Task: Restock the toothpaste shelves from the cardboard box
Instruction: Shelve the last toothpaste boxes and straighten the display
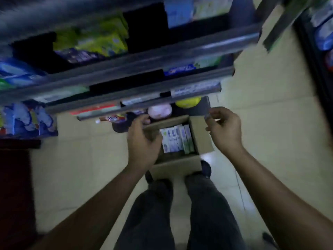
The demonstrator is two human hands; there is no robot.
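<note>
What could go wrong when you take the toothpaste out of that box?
The cardboard box sits by the feet, so a step could kick it over. The toothpaste packs stand tightly side by side; pulling one might drag its neighbours. The lowest shelf edge juts above the box, so lifted packs could bump it.

A shop is showing here: grey tiered shelves are carrying packaged goods, with label strips running along their front edges.
</note>
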